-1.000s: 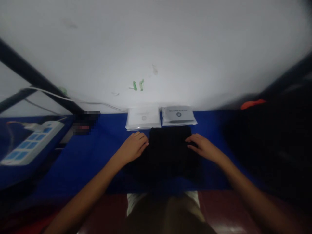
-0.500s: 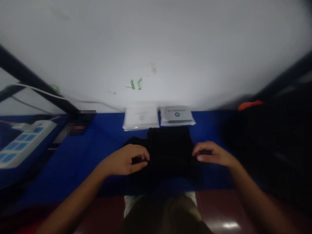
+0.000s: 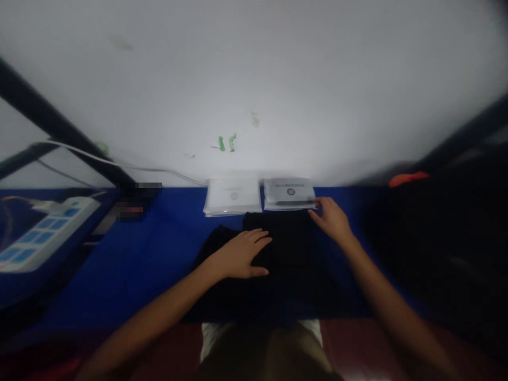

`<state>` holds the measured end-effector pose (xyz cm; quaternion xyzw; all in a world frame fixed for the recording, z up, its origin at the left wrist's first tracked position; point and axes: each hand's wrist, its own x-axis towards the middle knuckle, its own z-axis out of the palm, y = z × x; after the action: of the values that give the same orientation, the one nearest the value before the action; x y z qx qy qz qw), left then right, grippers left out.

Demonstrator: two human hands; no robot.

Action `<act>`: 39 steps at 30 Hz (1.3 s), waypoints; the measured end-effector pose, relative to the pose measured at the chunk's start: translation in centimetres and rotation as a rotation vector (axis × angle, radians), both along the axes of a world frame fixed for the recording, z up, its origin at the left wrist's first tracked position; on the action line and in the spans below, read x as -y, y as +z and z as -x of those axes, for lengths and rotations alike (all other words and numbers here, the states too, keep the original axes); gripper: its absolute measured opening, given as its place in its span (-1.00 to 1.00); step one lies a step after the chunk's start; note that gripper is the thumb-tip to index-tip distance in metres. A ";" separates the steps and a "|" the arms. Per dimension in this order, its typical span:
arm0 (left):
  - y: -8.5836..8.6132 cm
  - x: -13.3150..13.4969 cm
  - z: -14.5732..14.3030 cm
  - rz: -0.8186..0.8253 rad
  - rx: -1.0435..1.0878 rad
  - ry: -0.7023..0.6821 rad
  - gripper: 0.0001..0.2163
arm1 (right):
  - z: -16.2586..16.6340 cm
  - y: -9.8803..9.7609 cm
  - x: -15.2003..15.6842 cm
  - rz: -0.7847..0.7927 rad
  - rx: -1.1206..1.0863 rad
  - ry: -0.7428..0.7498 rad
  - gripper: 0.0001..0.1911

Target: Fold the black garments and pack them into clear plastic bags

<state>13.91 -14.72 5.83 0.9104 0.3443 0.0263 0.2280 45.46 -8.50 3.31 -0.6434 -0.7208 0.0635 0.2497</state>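
Note:
A folded black cloth (image 3: pixel 291 241), perhaps a garment, lies on the blue table in front of me. Spread over its left part is my left hand (image 3: pixel 246 256), palm down, fingers apart and holding nothing. My right hand (image 3: pixel 331 217) is at the cloth's far right corner, beside a stack of grey printed plastic packets (image 3: pixel 289 191). Its fingertips meet or nearly meet the packets' right corner, thumb apart and lower; whether they touch is hard to tell. Left of those packets lies a stack of white flat packets (image 3: pixel 233 196).
A white power strip (image 3: pixel 47 233) with blue sockets sits at the left, with a cable (image 3: pixel 151 169) running along the wall (image 3: pixel 317 95). On the right is a large dark mass (image 3: pixel 444 254) with an orange item (image 3: pixel 408 179). The blue tabletop (image 3: pixel 130 254) ends near my body.
My right hand has moved away from the cloth's right side, forward to the grey packets. My left hand has shifted right onto the cloth, and its fingers have spread. The camera view has shifted slightly.

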 end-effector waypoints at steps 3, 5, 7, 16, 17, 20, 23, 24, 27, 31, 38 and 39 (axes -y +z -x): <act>-1.7 0.0 -0.3 -0.023 -0.074 -0.002 -0.10 | -0.5 -0.6 -0.8 -0.081 0.248 0.141 -0.58; -2.5 0.0 -0.2 -0.038 -0.077 -0.011 -0.05 | -0.6 -1.0 -1.3 -0.109 0.333 0.211 -0.57; -2.9 -0.1 0.0 -0.052 -0.064 -0.018 -0.02 | -0.7 -1.4 -2.0 -0.128 0.385 0.232 -0.56; -3.4 -0.4 -0.1 -0.061 -0.025 -0.026 -0.03 | -0.3 -1.7 -3.8 -0.243 0.433 0.231 -0.71; -3.4 -0.4 -0.2 -0.061 -0.030 -0.025 -0.03 | -0.2 -1.5 -4.0 -0.246 0.458 0.247 -0.71; -3.3 -0.6 -0.9 -0.062 -0.041 -0.023 -0.02 | 0.3 -1.0 -4.7 -0.253 0.492 0.307 -0.65; -2.7 -0.9 -1.6 -0.047 -0.014 -0.023 -0.06 | 0.6 -0.6 -5.5 -0.276 0.479 0.292 -0.69; -2.3 -1.1 -1.7 -0.030 0.013 -0.021 -0.11 | 0.6 -0.4 -5.7 -0.288 0.470 0.275 -0.71; -0.9 -2.0 -1.2 0.030 0.173 0.080 -0.40 | 0.2 0.3 -5.9 -0.368 0.311 0.204 -0.74; 0.1 -4.4 0.4 -0.007 0.459 0.649 -0.72 | 0.1 2.0 -4.7 -0.409 -0.154 0.260 -0.75; -0.7 -6.2 1.1 0.669 1.026 0.730 -0.61 | 4.5 4.6 -0.7 0.061 -0.696 0.885 -0.73; -0.7 -5.8 0.7 0.730 0.989 0.663 -0.59 | 5.2 4.6 -0.3 0.125 -0.719 0.972 -0.74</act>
<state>13.23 -8.94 5.17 0.5036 0.4463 0.3886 0.6294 40.23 -8.23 7.87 -0.1921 -0.7975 0.4260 0.3815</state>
